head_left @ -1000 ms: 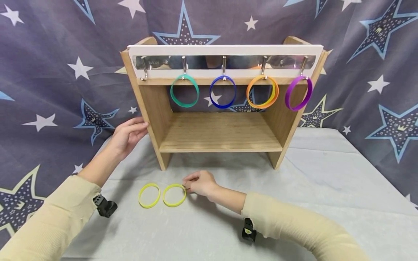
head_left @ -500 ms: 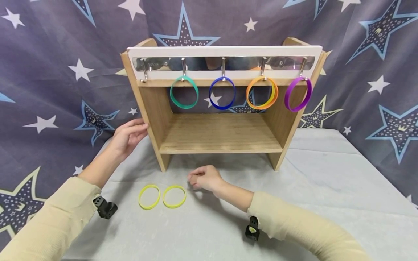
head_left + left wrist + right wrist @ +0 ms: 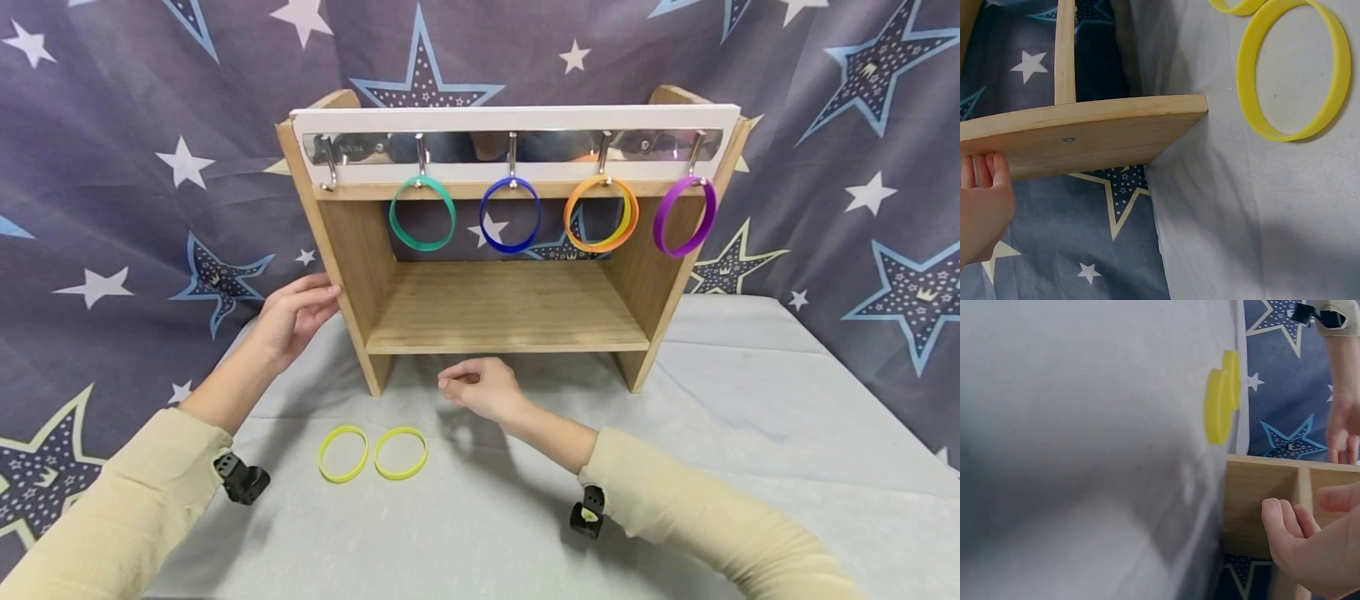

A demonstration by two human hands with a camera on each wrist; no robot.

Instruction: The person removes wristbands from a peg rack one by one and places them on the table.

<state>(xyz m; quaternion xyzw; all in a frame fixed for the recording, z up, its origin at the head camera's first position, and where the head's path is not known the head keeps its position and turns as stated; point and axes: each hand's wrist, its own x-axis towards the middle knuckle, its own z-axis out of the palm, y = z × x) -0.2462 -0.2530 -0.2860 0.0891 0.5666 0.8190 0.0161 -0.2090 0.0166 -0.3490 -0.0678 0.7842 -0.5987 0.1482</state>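
Observation:
My left hand touches the outer left side of the wooden shelf with its fingertips, the fingers nearly straight in the left wrist view. In front of the shelf's lower board, my right hand hovers with loosely bent fingers. Thumb and fingers stand apart in the right wrist view, with nothing between them. Two yellow wristbands lie flat side by side on the cloth: a left one and a right one. From the hooks hang a teal band, a blue band, an orange band with a yellow one, and a purple band.
A metal hook strip on a white board spans the shelf's top, and its leftmost hook bears no band. Grey cloth covers the table. A star-patterned curtain hangs behind and at the sides.
My right hand has moved away from the right yellow wristband, up and to the right toward the shelf. The left hand and the wristbands have stayed in place.

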